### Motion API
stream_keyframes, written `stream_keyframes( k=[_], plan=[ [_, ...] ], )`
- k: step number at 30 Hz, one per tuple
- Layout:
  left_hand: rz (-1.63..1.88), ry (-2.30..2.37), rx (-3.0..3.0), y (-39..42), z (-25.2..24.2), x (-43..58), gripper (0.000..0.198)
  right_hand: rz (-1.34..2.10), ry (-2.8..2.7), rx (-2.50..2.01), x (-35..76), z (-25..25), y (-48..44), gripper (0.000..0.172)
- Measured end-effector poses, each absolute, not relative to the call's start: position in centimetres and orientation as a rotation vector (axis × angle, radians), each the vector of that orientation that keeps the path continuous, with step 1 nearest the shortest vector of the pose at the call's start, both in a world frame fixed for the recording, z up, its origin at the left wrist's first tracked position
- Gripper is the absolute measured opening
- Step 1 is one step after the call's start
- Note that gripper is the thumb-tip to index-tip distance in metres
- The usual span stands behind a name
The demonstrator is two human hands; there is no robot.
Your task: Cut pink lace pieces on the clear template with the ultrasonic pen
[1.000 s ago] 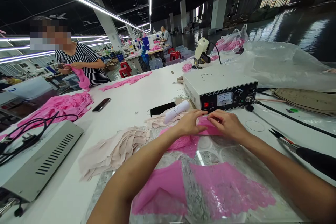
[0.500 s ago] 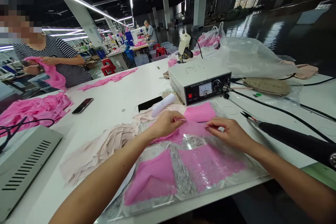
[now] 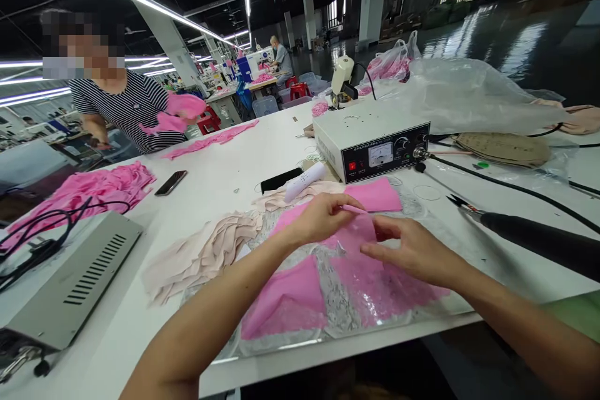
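Observation:
A thin piece of pink fabric [image 3: 355, 232] hangs from my left hand [image 3: 325, 217], its upper edge pinched between thumb and fingers. Just to the right, my right hand [image 3: 415, 250] has its thumb and fingers apart, with the fingertips against the fabric's side edge. Below both hands, more pink pieces [image 3: 293, 297] lie flat, seemingly under a clear plastic sheet [image 3: 342, 300]. A folded pink piece [image 3: 375, 194] rests just beyond my hands. My left wrist partly covers the pink cloth behind it.
Fanned beige fabric pieces [image 3: 206, 250] lie left of my forearm. A control box with a dial [image 3: 375, 147] stands ahead. At right is a black handheld tool [image 3: 534, 237] with pointed tips. A phone [image 3: 171, 182], a grey vented box [image 3: 84, 281] and a co-worker [image 3: 126, 106] are at left.
My hands have drawn closer together and the fabric between them now hangs folded. My right thumb and fingers have spread. The view has shifted left; the co-worker's pink cloth has swung right.

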State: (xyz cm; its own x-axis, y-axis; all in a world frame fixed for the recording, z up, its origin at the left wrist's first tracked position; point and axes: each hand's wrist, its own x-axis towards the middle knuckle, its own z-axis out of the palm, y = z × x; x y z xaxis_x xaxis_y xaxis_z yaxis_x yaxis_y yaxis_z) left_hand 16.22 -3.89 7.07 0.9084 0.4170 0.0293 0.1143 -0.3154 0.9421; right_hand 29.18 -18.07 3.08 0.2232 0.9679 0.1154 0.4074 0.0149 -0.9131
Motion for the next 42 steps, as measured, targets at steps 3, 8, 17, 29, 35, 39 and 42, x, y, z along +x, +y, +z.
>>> stream_keyframes(
  k=[3, 8, 17, 29, 35, 39, 42],
  plan=[
    [0.306, 0.391, 1.789, -4.5, 6.5, 16.7, 0.008, 0.753, -1.196, -1.536, 28.4, 2.7, -17.2, 0.047],
    [0.214, 0.434, 1.581, -4.8, 4.4, 14.3, 0.048, 0.803, -1.04, -1.461, 27.9, 2.5, -17.7, 0.053],
    [0.05, 0.502, 1.507, -5.9, 3.3, 11.2, 0.055, 0.819, -0.817, -1.47, 28.1, 0.5, -21.3, 0.055],
    [-0.253, 0.581, 2.315, -6.9, 2.1, 15.0, 0.028, 0.601, -1.091, -2.153, 31.3, -4.5, -27.7, 0.047],
    [-0.214, 0.434, 2.673, -7.6, 2.3, 13.9, 0.037, 0.55, -1.124, -2.213, 31.4, -3.8, -28.0, 0.046],
    [0.151, -0.103, 3.035, -7.7, 0.8, 12.3, 0.032, 0.492, -1.113, -2.199, 31.8, -3.5, -27.8, 0.046],
    [0.256, -0.306, 3.111, -7.2, -0.1, 11.3, 0.033, 0.422, -1.08, -2.173, 32.5, -3.7, -28.0, 0.047]
  ],
)
